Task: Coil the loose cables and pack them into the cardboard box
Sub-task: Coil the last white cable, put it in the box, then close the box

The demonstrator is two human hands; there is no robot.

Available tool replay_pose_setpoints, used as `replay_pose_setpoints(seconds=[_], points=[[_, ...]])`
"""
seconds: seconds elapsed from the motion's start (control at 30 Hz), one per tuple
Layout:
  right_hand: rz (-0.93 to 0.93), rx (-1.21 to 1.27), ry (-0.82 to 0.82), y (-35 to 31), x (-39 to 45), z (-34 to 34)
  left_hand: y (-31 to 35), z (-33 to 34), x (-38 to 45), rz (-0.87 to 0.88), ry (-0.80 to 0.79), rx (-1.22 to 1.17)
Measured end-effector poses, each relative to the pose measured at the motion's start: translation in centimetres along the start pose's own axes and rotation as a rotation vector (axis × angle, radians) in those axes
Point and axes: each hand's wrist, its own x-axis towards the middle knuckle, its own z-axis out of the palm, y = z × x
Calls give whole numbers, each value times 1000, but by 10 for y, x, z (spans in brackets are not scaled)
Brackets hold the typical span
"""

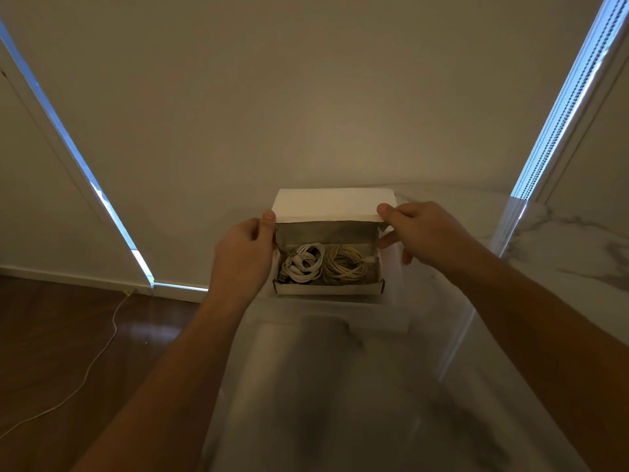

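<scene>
Both bare forearms reach forward from the near edge toward a small white cardboard box (328,287) that sits on a white marble-patterned tabletop (561,240). The left hand (243,253) grips the left end of the box's raised white lid flap (335,205), thumb on the flap's left corner and fingers curled behind the left side wall. The right hand (413,229) pinches the flap's right corner, thumb on top, the other fingers curled down along the right side wall. The flap is tilted up and away, so the box stands open toward the camera.

Inside lie two coiled cables side by side: a bright white coiled cable (303,264) in the left half and a cream coiled cable (345,264) in the right half, touching in the middle.

Off the table's left side, a thin white cord (102,349) trails across the dark wooden floor (51,335) toward the white skirting board. A plain wall rises behind the box, with bright window strips far left and far right
</scene>
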Motion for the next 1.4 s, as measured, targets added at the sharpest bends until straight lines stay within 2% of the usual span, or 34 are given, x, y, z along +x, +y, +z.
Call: replay_pose_setpoints(seconds=[0.27, 0.6, 0.9, 1.2, 1.4], points=[[-4, -8, -65, 3, -11, 2, -3, 0, -11, -38, 2, -38], [-2, -213, -175, 2, -16, 2, 1, -12, -14, 56, -165, 229], [-55, -496, -234, -8, -19, 5, 12, -16, -10, 58, -304, 444], [-136, -760, -235, -15, -29, 9, 19, -12, -13, 84, -396, 625], [-164, -794, -260, -13, -28, 7, 22, -7, -15, 113, -415, 696]])
